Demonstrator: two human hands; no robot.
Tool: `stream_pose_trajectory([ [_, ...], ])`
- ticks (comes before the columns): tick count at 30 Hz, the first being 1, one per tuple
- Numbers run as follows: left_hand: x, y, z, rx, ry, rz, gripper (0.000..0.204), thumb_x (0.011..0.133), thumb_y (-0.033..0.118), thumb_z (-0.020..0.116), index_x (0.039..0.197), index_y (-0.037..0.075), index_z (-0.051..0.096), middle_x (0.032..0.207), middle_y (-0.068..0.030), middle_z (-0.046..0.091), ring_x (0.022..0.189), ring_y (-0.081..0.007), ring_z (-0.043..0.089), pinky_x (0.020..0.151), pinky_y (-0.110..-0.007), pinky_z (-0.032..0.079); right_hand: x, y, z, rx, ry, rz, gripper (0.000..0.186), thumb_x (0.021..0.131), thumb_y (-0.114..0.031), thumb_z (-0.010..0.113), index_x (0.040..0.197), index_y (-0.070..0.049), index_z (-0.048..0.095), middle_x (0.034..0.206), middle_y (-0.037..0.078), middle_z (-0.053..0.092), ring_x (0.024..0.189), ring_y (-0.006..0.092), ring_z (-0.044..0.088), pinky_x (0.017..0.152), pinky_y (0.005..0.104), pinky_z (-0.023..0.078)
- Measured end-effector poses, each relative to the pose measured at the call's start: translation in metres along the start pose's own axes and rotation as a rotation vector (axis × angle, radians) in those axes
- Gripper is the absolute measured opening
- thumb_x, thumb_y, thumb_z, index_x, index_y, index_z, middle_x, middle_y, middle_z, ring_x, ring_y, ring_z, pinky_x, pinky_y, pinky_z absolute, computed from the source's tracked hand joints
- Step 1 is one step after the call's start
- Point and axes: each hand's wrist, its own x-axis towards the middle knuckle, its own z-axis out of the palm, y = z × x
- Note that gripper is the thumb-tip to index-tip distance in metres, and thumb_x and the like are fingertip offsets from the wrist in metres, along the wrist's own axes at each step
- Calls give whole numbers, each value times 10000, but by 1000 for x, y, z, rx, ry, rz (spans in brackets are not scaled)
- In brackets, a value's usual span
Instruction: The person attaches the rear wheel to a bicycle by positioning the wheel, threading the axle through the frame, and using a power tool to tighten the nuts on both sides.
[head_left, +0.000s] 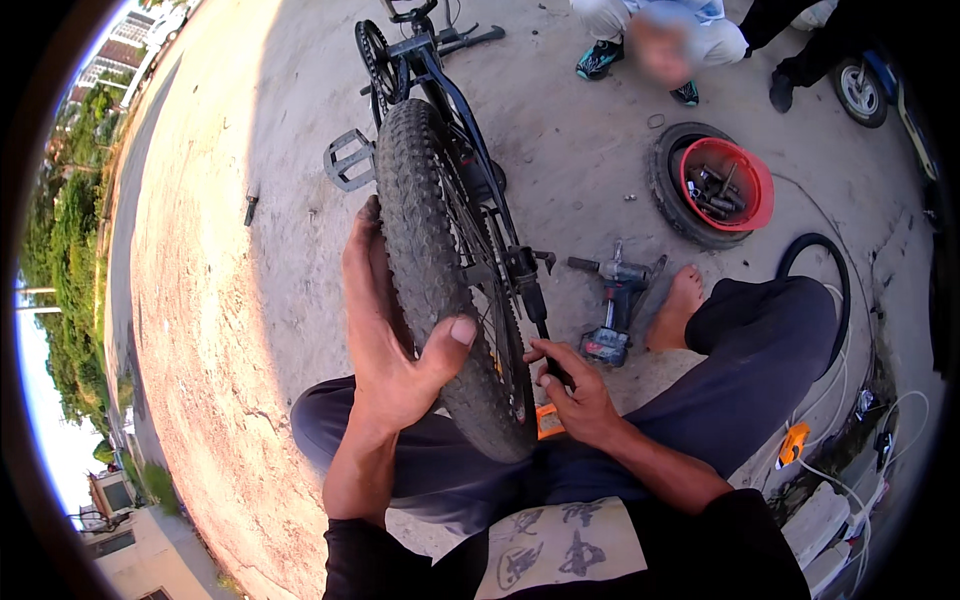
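Observation:
A bicycle wheel [425,240] with a knobbly black tyre stands between my knees, still in its dark bicycle frame [455,100]. My left hand [400,350] grips the tyre from the left, thumb across the tread and fingers along the far side. At the right of the wheel, my right hand [580,395] is closed around a slim black rod [545,335], which runs up toward the end of the frame. The fingers hide part of the rod, so its exact kind is unclear. A flat pedal [350,160] and a chainring [372,60] lie beyond the tyre.
Beside my bare foot [675,310] lies a cordless power tool [607,335]. Further right, a red bowl [765,185] of metal tools sits on a loose tyre [665,185]. A person [700,30] crouches beyond. Hoses and an orange tool [793,443] lie at the right.

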Motion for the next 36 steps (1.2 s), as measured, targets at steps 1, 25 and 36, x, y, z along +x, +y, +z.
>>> stream_pose_trajectory([
  [1,-1,0,0,5,-16,-2,1057,740,369,727,1480,-85,125,1457,-272,306,1365,-316,342,1124,-417,269,1,1,-1,0,-2,5,529,848,135,463,1349,-30,502,1101,129,608,816,187,564,774,294,485],
  [25,-12,-7,-3,-61,77,-55,1084,746,474,720,1482,-85,154,1457,-272,321,1359,-324,356,1112,-419,295,7,2,-1,-386,-192,-166,457,834,93,545,1280,2,514,1123,152,529,954,364,595,784,413,505],
  [36,-12,4,-1,-25,12,-33,998,776,361,696,1483,-64,135,1426,-251,359,1310,-310,405,1102,-420,313,1,7,-7,-156,-159,-102,508,862,110,513,1347,-38,498,1155,107,569,917,182,607,784,286,494],
])
